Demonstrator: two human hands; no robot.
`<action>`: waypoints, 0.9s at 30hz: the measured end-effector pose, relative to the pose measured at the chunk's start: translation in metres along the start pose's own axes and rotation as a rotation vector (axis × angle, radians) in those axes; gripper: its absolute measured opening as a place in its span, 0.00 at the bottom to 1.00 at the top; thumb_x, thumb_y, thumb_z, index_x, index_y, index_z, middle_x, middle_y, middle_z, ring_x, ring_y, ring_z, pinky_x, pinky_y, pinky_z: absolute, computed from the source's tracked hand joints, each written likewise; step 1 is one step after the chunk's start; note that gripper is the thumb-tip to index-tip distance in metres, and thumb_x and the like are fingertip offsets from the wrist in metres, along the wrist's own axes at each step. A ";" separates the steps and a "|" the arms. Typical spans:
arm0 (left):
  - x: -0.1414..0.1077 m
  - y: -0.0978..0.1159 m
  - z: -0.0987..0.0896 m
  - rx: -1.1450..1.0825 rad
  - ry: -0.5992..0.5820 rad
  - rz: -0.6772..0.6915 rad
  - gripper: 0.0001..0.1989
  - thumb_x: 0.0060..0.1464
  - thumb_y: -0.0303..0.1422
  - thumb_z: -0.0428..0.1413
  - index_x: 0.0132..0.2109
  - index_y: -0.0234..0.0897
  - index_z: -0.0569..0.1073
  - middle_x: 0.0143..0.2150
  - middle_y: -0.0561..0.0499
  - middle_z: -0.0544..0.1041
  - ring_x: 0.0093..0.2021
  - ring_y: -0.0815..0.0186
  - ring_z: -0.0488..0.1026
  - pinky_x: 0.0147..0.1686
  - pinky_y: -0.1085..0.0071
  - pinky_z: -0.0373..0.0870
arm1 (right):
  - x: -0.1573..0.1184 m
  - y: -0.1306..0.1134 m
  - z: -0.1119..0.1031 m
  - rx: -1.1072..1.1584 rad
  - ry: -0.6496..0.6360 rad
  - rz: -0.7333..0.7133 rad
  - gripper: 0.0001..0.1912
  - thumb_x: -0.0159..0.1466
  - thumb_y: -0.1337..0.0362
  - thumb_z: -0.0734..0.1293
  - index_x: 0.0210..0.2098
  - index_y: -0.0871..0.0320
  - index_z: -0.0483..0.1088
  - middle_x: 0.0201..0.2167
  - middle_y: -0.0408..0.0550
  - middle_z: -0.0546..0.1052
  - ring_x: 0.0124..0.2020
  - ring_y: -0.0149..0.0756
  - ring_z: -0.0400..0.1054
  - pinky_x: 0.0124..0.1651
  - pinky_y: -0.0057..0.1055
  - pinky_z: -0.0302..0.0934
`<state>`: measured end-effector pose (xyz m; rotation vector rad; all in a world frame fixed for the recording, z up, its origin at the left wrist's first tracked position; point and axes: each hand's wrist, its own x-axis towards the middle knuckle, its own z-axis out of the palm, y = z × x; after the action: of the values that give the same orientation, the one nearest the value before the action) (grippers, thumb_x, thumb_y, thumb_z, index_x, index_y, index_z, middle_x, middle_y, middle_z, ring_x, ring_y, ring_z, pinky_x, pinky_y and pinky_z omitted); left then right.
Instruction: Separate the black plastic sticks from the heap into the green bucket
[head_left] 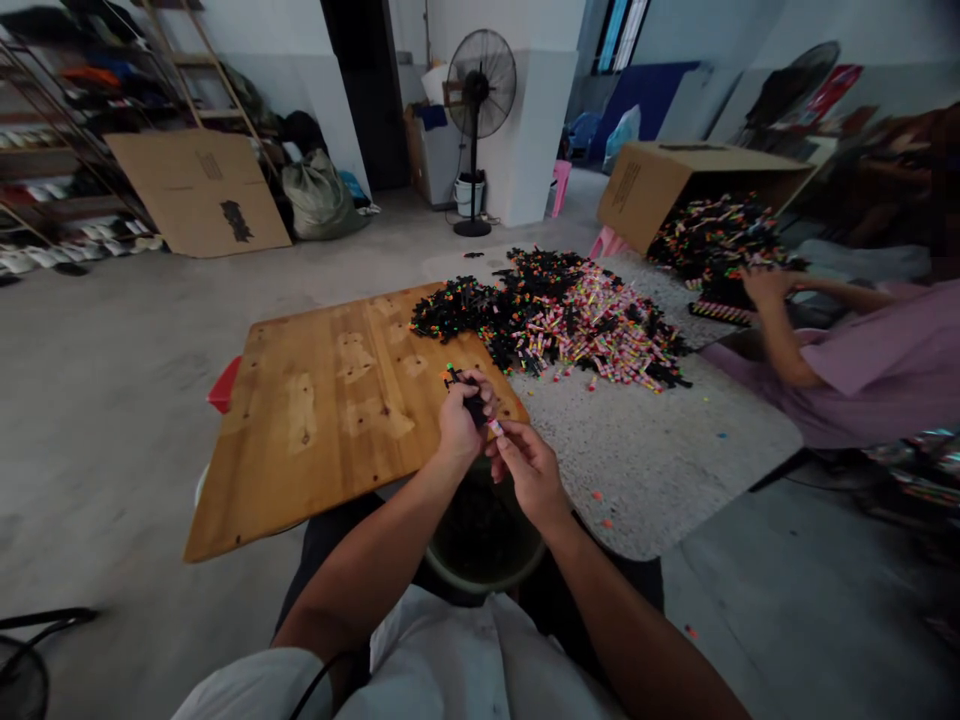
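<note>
Nearest, a round basin [487, 586] is sitting between the person's legs, below the hands; dark stuff is filling its bottom, too dim to make out. Just above its far side, the left hand [466, 412] is closing its fingers around a black piece [475, 405], whose green and orange tip is poking out beyond the thumb. The right hand [531, 468] is pinching a small pink-and-white piece [496, 428] narrowly between thumb and fingertips, right beside the left hand's grip.

Beyond the hands, a wooden board [277, 450] is lying on the left, and a speckled grey table [630, 460] is stretching to the right. A large mixed heap [600, 325] of black and pink pieces is covering part of the table and spreading onto the board's far corner.

Farther off at the right, a cardboard box [645, 190] is lying on its side, and more black, brightly tipped pieces are spilling from its mouth. A co-worker's hand [769, 285] is reaching in among them; its hold is impossible to tell.

Toward the wall, a bulging sack [322, 195] is hiding its contents, and a white bucket [470, 190] is standing behind a fan [480, 85].
</note>
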<state>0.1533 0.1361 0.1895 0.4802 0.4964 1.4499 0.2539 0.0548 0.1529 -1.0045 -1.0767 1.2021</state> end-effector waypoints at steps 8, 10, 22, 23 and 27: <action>-0.003 0.002 0.005 0.071 -0.047 0.037 0.06 0.45 0.30 0.55 0.34 0.39 0.69 0.21 0.57 0.62 0.19 0.72 0.57 0.19 0.75 0.53 | -0.002 -0.003 0.005 0.270 -0.017 0.135 0.17 0.65 0.51 0.72 0.47 0.56 0.76 0.26 0.41 0.77 0.19 0.28 0.66 0.21 0.26 0.60; -0.004 0.002 0.007 0.101 -0.052 0.030 0.06 0.46 0.31 0.54 0.35 0.39 0.68 0.21 0.57 0.61 0.18 0.71 0.55 0.19 0.74 0.52 | -0.003 -0.003 0.005 0.315 -0.016 0.166 0.17 0.64 0.51 0.72 0.46 0.56 0.76 0.25 0.41 0.77 0.17 0.28 0.65 0.19 0.26 0.59; -0.008 0.001 0.010 0.107 -0.064 -0.006 0.06 0.50 0.33 0.56 0.36 0.40 0.66 0.20 0.59 0.59 0.17 0.72 0.54 0.18 0.75 0.52 | -0.005 -0.016 0.006 0.454 -0.032 0.280 0.19 0.59 0.49 0.76 0.39 0.56 0.73 0.19 0.38 0.72 0.14 0.27 0.60 0.16 0.25 0.52; -0.007 0.000 0.010 0.109 -0.067 -0.002 0.06 0.50 0.33 0.56 0.36 0.40 0.66 0.20 0.59 0.59 0.17 0.73 0.54 0.18 0.75 0.52 | -0.005 -0.016 0.006 0.448 -0.030 0.283 0.19 0.59 0.49 0.76 0.39 0.56 0.73 0.19 0.37 0.72 0.14 0.27 0.59 0.16 0.25 0.51; -0.007 -0.002 0.008 0.146 -0.056 0.031 0.06 0.48 0.32 0.56 0.35 0.40 0.66 0.20 0.59 0.60 0.17 0.73 0.54 0.17 0.75 0.52 | -0.006 -0.014 0.004 0.419 -0.026 0.272 0.19 0.60 0.49 0.76 0.41 0.56 0.73 0.18 0.36 0.70 0.13 0.26 0.57 0.15 0.25 0.51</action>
<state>0.1595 0.1286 0.1953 0.6454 0.5543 1.4323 0.2521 0.0471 0.1673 -0.8229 -0.6775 1.5859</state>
